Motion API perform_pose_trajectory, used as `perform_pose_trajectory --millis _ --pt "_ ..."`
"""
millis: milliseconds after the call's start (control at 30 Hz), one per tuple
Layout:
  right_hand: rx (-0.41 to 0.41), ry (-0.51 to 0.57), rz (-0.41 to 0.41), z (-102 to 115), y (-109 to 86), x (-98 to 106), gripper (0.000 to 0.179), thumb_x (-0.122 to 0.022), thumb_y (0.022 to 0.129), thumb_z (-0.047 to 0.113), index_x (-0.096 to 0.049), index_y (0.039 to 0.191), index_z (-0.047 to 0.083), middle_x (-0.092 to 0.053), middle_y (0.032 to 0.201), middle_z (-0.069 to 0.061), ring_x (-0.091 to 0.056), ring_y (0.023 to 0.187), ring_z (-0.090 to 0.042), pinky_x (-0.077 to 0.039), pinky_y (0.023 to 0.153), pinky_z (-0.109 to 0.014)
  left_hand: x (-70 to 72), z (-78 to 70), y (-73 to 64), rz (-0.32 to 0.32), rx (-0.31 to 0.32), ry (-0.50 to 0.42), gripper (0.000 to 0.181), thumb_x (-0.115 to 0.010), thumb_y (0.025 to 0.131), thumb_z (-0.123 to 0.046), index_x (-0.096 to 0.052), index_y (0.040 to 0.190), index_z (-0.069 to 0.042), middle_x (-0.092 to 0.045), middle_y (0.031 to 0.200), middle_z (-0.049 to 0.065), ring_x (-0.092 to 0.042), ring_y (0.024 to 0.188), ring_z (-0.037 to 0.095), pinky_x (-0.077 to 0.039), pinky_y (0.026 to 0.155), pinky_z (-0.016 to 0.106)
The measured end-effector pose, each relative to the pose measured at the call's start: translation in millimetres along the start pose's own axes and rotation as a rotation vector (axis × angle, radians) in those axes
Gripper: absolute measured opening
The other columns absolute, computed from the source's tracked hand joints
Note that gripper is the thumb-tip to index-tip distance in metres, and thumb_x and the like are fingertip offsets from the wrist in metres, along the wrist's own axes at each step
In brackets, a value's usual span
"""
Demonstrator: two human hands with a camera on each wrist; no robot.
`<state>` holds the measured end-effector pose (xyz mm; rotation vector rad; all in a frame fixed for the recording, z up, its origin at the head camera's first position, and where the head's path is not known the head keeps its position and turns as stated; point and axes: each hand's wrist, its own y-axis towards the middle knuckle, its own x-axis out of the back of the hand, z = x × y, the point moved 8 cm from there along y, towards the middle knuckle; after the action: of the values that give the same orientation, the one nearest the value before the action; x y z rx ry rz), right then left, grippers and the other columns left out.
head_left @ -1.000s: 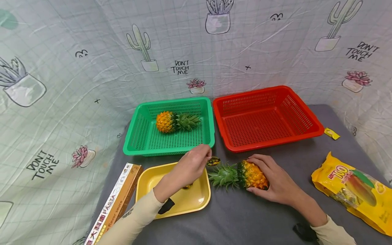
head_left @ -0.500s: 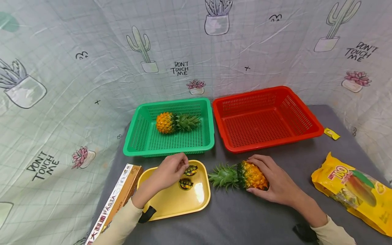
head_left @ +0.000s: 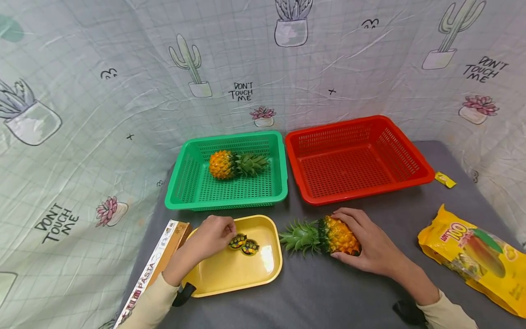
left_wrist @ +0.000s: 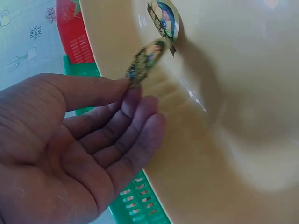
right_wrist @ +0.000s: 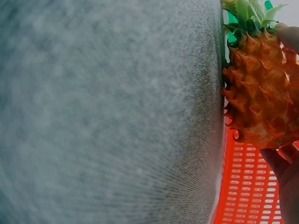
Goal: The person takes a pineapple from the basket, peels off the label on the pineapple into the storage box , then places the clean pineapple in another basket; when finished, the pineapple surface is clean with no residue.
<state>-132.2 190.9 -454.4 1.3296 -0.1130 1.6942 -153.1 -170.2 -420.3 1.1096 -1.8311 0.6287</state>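
Over the yellow tray [head_left: 230,276], my left hand [head_left: 210,237] pinches a small round dark label [head_left: 237,241] between thumb and index finger. The left wrist view shows this pinched label [left_wrist: 145,59] tilted, its edge at the fingertips. A similar label [head_left: 249,247] lies in the tray beside it. To the right, my right hand [head_left: 370,244] grips the orange body of a small pineapple [head_left: 341,235] that lies on its side on the grey cloth, leaves pointing left. The right wrist view shows thumb and fingers at opposite sides of the fruit [right_wrist: 264,88].
Behind the tray stands a green basket [head_left: 226,203] with another pineapple [head_left: 223,165] inside. A red basket [head_left: 341,169] stands beside it. A pasta box [head_left: 172,246] lies left of the tray. At the right are a yellow candy bag [head_left: 472,256] and a small yellow packet [head_left: 445,179].
My left hand has moved left with the label, from near the pineapple's leaves to over the tray. The right hand and its pineapple have stayed put.
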Motion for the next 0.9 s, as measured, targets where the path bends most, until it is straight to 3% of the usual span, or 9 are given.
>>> perform_pose_trajectory --millis 167,367,533,667,900 --pt "-0.004 0.001 -0.001 0 -0.5 -1 0.092 -0.092 0.078 0.049 -0.052 0.154 0.017 -0.047 0.153 -0.003 -0.048 0.132 -0.018 -0.045 0.101 -0.034 3.4 2.6 -0.6 -0.012 0.005 0.078 0.020 -0.080 0.087 0.004 -0.072 0.077 -0.012 -0.061 0.071 -0.009 -0.052 0.062 0.005 -0.048 0.060 0.028" --pt "0.000 0.003 -0.004 -2 -0.9 -1 0.092 -0.091 0.077 0.050 -0.052 0.154 0.016 -0.047 0.152 -0.003 -0.048 0.132 -0.018 -0.042 0.104 -0.029 5.5 9.7 -2.8 -0.018 0.056 0.113 0.021 -0.081 0.085 0.004 -0.073 0.074 -0.012 -0.061 0.069 -0.008 -0.051 0.060 0.005 -0.048 0.059 0.028" --pt "0.007 0.003 -0.008 -2 -0.4 0 0.092 -0.092 0.077 0.049 -0.053 0.153 0.014 -0.048 0.152 -0.004 -0.049 0.132 -0.019 -0.040 0.105 -0.027 4.5 12.9 -4.3 0.023 0.090 0.164 0.040 -0.073 0.082 0.009 -0.055 0.059 -0.018 -0.033 0.057 -0.012 -0.028 0.053 0.006 -0.028 0.053 0.026" --pt "0.007 0.006 -0.008 -2 -0.4 0 0.091 -0.092 0.077 0.048 -0.053 0.153 0.014 -0.048 0.152 -0.004 -0.049 0.132 -0.019 -0.041 0.104 -0.028 3.1 11.9 -4.3 0.046 0.105 0.183 0.050 -0.066 0.078 0.014 -0.037 0.056 -0.020 -0.015 0.060 -0.010 -0.015 0.056 0.008 -0.018 0.054 0.027" --pt "0.005 0.004 0.000 -2 -0.3 -1 0.090 -0.090 0.079 0.050 -0.053 0.153 0.015 -0.048 0.152 -0.004 -0.048 0.132 -0.019 -0.047 0.100 -0.037 -3.8 15.6 -4.0 0.078 0.175 0.252 0.049 -0.068 0.079 0.012 -0.037 0.056 -0.019 -0.017 0.060 -0.008 -0.019 0.055 0.010 -0.019 0.052 0.029"
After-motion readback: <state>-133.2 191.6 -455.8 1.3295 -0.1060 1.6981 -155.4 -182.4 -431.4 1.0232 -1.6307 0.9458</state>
